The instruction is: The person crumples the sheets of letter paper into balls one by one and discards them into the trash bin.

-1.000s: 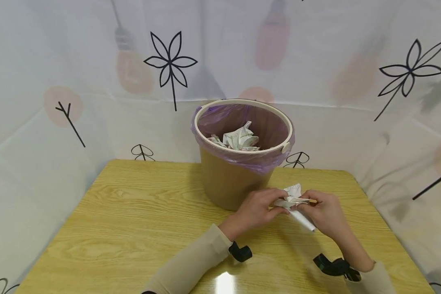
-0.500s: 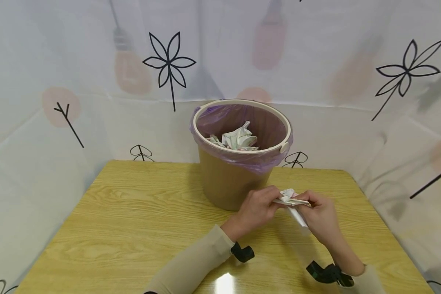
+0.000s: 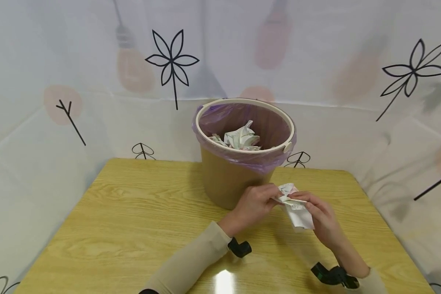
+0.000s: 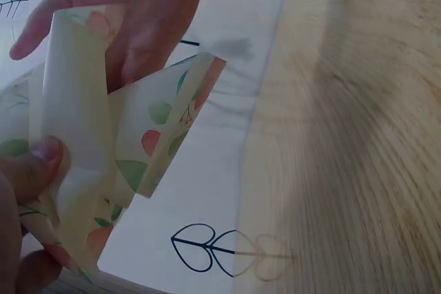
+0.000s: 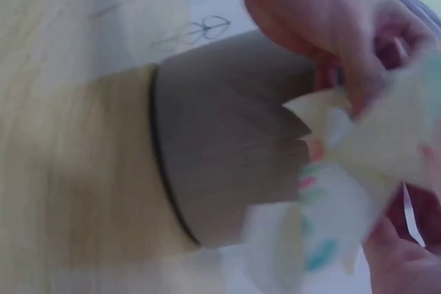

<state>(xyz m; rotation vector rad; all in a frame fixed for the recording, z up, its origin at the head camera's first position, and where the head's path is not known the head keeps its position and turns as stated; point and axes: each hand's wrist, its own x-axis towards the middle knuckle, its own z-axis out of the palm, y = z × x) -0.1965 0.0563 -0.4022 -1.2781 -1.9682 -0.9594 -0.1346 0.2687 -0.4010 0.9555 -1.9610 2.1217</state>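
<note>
A crumpled, partly folded sheet of paper (image 3: 300, 217) is held between both hands above the table. One side is white; the other has a green and red leaf print (image 4: 153, 144). My left hand (image 3: 255, 204) pinches its left part, the thumb lying on the white face in the left wrist view. At the paper's right side is my right hand (image 3: 325, 224), its fingers reaching over the upper edge; the right thumb is hidden in the head view. Just behind the left hand stands a brown bin (image 3: 226, 179) lined with a purple bag (image 3: 257, 163).
Crumpled pieces of similar printed paper (image 3: 240, 138) lie inside the bin. The wood-grain table (image 3: 132, 212) reaches left and forward of it. A patterned white curtain (image 3: 95, 122) hangs behind and at both sides.
The right hand has shifted its fingers on the paper, and the paper's lower flap has swung from a narrow edge to a broad white face. The left hand and bin stay about where they were.
</note>
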